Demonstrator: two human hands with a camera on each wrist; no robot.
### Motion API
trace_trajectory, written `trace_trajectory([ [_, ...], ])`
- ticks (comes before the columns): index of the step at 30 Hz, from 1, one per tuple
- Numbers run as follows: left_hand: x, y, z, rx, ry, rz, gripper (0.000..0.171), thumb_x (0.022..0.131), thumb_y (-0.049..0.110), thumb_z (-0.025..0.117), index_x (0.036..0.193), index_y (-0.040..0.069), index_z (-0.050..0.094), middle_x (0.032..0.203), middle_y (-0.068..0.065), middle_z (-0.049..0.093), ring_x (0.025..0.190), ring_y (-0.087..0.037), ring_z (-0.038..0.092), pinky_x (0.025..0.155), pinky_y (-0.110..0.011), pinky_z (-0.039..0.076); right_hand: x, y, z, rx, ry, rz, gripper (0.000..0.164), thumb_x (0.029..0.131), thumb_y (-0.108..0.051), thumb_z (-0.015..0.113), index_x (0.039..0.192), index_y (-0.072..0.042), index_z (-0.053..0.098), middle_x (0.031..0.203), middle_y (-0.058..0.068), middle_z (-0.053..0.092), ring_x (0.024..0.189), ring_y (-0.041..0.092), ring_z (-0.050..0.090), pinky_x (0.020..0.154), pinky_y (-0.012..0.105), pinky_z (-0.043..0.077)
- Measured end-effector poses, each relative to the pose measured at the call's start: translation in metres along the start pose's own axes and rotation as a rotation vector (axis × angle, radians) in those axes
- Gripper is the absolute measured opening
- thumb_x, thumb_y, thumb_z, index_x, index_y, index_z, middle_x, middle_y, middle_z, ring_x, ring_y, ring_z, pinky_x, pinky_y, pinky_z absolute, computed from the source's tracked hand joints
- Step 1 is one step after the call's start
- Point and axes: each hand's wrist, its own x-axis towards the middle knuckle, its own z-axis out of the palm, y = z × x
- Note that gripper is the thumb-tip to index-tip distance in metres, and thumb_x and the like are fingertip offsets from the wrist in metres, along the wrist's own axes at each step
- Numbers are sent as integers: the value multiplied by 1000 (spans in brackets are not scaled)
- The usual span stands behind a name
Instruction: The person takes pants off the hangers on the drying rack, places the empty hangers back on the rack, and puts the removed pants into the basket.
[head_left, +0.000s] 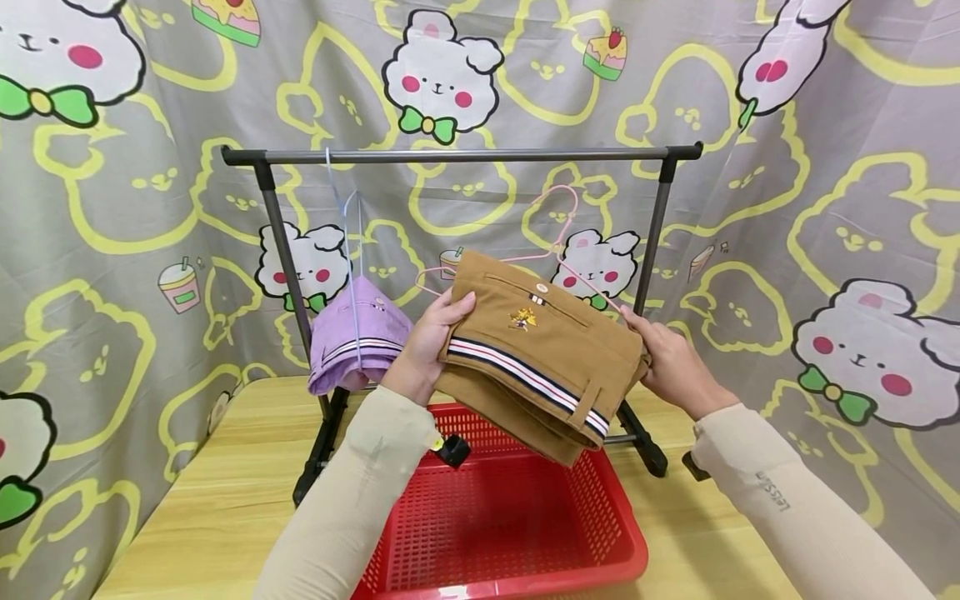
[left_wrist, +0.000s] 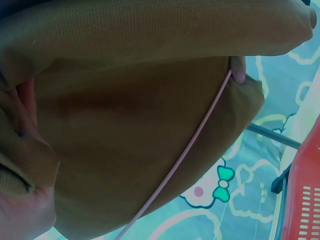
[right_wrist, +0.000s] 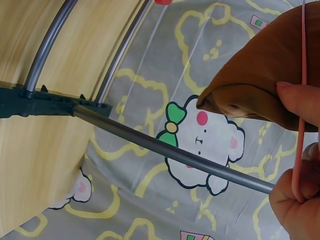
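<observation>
Folded brown trousers [head_left: 540,350], with a striped waistband, a buttoned pocket and a small embroidered figure, are held up over the red basket. My left hand [head_left: 432,337] grips their left edge, thumb in front. At the right edge, my right hand [head_left: 675,362] pinches the cloth together with the arm of a pink hanger [head_left: 576,204]. The hanger's hook points up, below the rail and apart from it. In the left wrist view the pink arm [left_wrist: 182,156] crosses the brown cloth. The right wrist view shows the fingers [right_wrist: 302,102] around the hanger.
A grey clothes rack [head_left: 480,156] stands behind on a wooden table [head_left: 225,467]. Purple folded trousers [head_left: 352,333] hang at its left on a blue hanger [head_left: 330,179]. The red basket [head_left: 630,554] sits in front, between the forearms. A patterned curtain [head_left: 750,183] surrounds the table.
</observation>
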Motion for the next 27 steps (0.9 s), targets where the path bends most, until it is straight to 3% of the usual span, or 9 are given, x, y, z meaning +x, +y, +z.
trace_trajectory([
  [6, 0, -1, 0, 0, -11, 1, 25, 102, 9, 38, 126, 7, 46, 91, -1, 65, 77, -12, 65, 71, -25, 52, -1, 2, 0, 7, -7, 17, 77, 75, 12, 67, 145, -2, 38, 95, 24, 60, 81, 42, 59, 69, 56, 49],
  [16, -1, 0, 5, -46, -14, -10, 20, 103, 9, 37, 120, 10, 47, 92, -2, 65, 75, -13, 65, 69, -25, 53, 0, 5, 1, 14, -29, 59, 79, 80, 8, 68, 149, -7, 34, 97, 24, 60, 84, 41, 59, 73, 57, 48],
  [27, -5, 2, 3, -50, -28, -10, 18, 103, 11, 37, 117, 10, 48, 92, -2, 65, 75, -13, 65, 69, -25, 53, -1, 4, 3, 23, 30, 47, 65, 84, 6, 64, 144, -2, 40, 98, 23, 61, 82, 41, 59, 70, 57, 48],
])
